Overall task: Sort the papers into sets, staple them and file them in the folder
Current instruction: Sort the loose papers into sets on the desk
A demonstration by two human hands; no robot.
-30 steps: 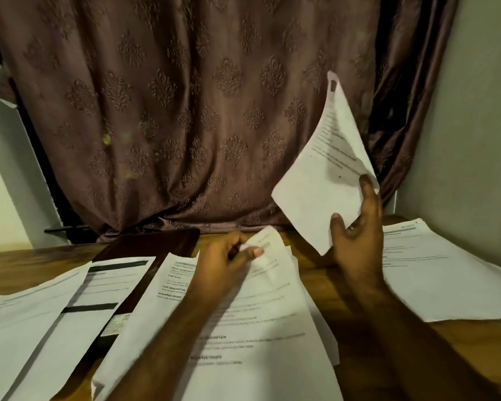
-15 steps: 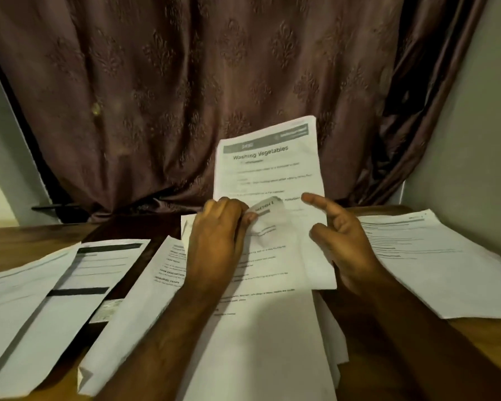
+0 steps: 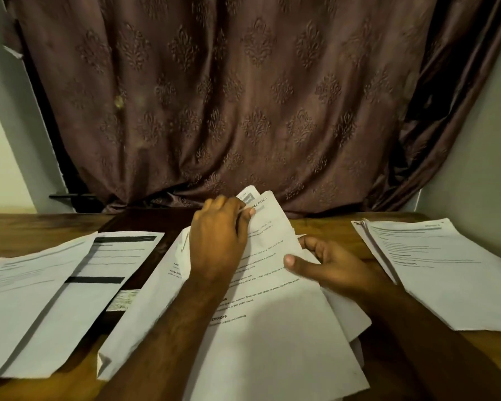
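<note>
A loose central stack of printed papers [image 3: 272, 328] lies in front of me on the wooden table. My left hand [image 3: 217, 238] pinches the lifted far corners of its upper sheets, which curl up at the back. My right hand [image 3: 327, 260] holds the right edge of the top sheet, thumb on top and fingers curled beneath. A dark flat folder [image 3: 139, 224] lies partly under the papers to the left of centre. No stapler is in view.
Two overlapping sheets lie at the left: a plain one [image 3: 26, 287] and one with black bars [image 3: 107, 256]. A separate pile of papers [image 3: 446, 273] sits at the right. A brown patterned curtain [image 3: 229, 111] hangs behind the table's far edge.
The sheet my right hand held up in the air has come down onto the central stack. My right hand now grips the top sheet's right edge; my left hand has shifted to the far corners.
</note>
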